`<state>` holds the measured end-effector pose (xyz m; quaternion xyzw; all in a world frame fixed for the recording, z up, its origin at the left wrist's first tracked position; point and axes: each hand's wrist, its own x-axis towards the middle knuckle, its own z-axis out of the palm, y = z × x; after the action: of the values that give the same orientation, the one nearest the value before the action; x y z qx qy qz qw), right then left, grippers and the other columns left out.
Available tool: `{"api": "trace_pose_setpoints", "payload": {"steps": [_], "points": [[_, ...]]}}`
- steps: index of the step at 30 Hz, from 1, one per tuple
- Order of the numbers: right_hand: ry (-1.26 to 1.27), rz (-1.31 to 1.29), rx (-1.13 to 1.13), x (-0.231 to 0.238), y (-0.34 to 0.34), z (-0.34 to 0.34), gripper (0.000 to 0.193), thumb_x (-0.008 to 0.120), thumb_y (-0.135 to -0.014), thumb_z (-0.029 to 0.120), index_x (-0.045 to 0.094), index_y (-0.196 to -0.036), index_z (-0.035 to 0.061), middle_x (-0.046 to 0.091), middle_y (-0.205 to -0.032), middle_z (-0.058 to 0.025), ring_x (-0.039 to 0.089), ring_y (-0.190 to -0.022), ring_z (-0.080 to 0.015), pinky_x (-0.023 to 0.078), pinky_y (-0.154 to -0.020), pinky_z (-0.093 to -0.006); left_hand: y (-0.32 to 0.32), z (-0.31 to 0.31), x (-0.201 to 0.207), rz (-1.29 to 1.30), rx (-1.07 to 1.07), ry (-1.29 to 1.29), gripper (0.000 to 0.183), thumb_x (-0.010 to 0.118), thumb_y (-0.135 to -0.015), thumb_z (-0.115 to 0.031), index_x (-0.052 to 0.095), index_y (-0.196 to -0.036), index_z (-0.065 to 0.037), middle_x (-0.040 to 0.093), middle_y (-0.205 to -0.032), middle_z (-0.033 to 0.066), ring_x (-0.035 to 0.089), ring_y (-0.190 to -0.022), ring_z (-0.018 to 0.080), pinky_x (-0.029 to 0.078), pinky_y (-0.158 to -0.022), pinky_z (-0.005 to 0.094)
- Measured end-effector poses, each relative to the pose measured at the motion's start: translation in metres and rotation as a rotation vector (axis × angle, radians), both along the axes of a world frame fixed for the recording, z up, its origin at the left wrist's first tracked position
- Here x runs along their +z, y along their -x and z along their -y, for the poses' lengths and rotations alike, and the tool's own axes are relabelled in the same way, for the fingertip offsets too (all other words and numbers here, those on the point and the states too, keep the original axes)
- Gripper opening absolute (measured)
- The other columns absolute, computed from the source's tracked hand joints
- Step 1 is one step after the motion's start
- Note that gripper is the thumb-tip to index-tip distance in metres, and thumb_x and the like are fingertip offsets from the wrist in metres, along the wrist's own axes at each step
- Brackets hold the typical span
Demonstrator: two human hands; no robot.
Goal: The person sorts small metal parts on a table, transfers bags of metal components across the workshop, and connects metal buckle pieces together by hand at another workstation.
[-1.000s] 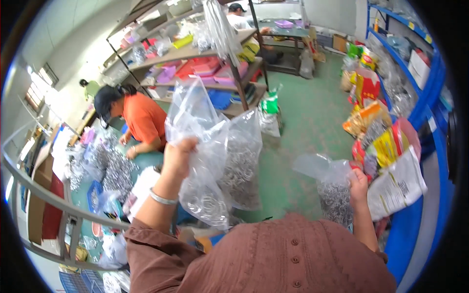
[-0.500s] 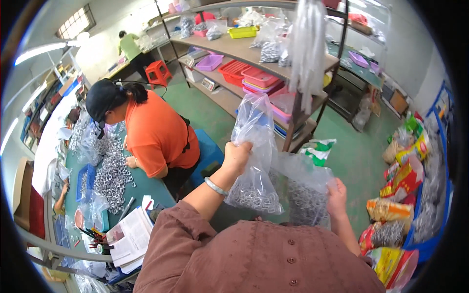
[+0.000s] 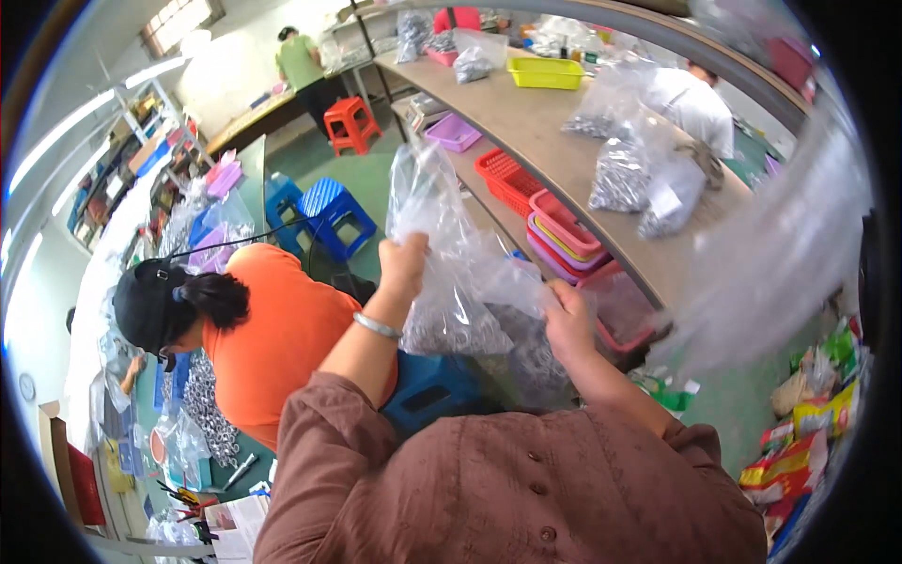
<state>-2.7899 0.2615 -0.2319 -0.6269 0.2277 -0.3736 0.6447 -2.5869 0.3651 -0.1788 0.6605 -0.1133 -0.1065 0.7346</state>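
Note:
Before me, my left hand (image 3: 404, 268) is closed round the gathered neck of a clear plastic bag (image 3: 442, 320), its bottom filled with small silvery metal pieces. To its right, my right hand (image 3: 570, 320) grips the upper part of a second clear plastic bag (image 3: 538, 365), also with metal pieces in it. This second bag hangs lower and partly behind the first. The bags touch or overlap; I cannot tell which.
At left a co-worker in orange (image 3: 291, 320) bends over a table with a heap of metal pieces (image 3: 209, 404). Blue stools (image 3: 335, 221) stand beyond. Ahead runs a shelf (image 3: 526, 117) bearing filled bags (image 3: 620, 176) and a yellow tray (image 3: 545, 73). Blurred hanging plastic (image 3: 780, 254) is close on my right.
My view has shifted toward the shelf, which now looks nearer. Both hands still hold their bags, and my right hand has come closer to the left. The co-worker in orange leans further down.

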Motion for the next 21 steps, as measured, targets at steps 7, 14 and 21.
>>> {"api": "trace_pose_setpoints", "payload": {"steps": [7, 14, 21], "points": [[-0.072, 0.124, 0.017, 0.038, -0.2, 0.092, 0.015, 0.051, -0.077, 0.012, 0.05, -0.067, 0.0013, 0.045, -0.058, 0.0011, 0.039, -0.056, -0.0068, 0.032, -0.05, -0.0243, -0.155, 0.066, 0.041, 0.033, 0.189, 0.026, 0.011, 0.055, -0.064, -0.005, 0.054, -0.063, 0.006, 0.053, -0.059, 0.0067, 0.048, -0.049, 0.0151, 0.034, -0.045, 0.0279], [-0.116, -0.064, 0.142, 0.044, -0.402, 0.13, 0.015, 0.051, -0.074, 0.01, 0.049, -0.062, 0.0011, 0.046, -0.058, -0.0006, 0.04, -0.054, -0.0081, 0.032, -0.048, -0.0254, -0.322, 0.085, 0.007, 0.012, 0.328, 0.012, 0.009, 0.052, -0.062, -0.003, 0.055, -0.065, 0.005, 0.055, -0.062, 0.0065, 0.05, -0.052, 0.0151, 0.036, -0.046, 0.0276], [-0.158, -0.001, 0.373, 0.027, -0.587, 0.169, 0.015, 0.05, -0.08, 0.008, 0.05, -0.065, 0.0047, 0.043, -0.056, 0.0043, 0.035, -0.051, -0.0041, 0.028, -0.045, -0.0218, -0.483, 0.074, -0.022, -0.057, 0.472, 0.022, 0.008, 0.056, -0.065, -0.005, 0.056, -0.063, 0.003, 0.054, -0.06, 0.0063, 0.051, -0.052, 0.0148, 0.039, -0.048, 0.0267]]}}
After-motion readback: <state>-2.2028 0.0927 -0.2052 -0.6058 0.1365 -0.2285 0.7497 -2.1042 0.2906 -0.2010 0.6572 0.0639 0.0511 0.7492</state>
